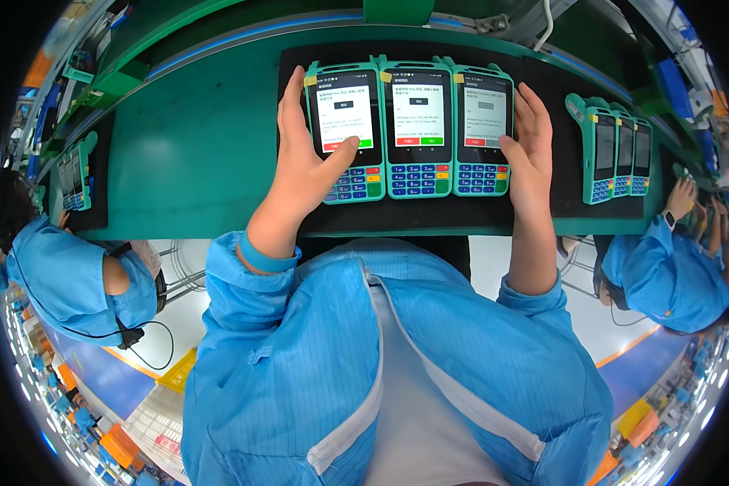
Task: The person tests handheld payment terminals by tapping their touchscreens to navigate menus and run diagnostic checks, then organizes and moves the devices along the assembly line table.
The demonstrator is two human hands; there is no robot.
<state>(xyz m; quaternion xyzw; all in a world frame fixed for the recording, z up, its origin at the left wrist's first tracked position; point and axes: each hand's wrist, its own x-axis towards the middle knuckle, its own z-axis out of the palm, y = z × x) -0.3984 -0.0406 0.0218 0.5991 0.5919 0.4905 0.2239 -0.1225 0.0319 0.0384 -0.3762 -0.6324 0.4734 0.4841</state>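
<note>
Three teal payment terminals lie side by side on the black mat [429, 212] before me, long axes pointing away. My left hand [304, 166], fingers spread, cradles the left terminal [344, 130], thumb on its screen; my right hand [528, 150], open, flanks the right terminal [482, 130], thumb touching its lower edge, the middle terminal [417, 130] untouched between.

Single head-worn fisheye view — looking steeply down, close over the green bench [194, 154] (edges bend outward).

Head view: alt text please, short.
A person's left hand and right hand flank three green handheld terminals lying side by side on a black mat, thumbs touching the outer two screens. More terminals lie to the right, near a co-worker in blue.
</note>
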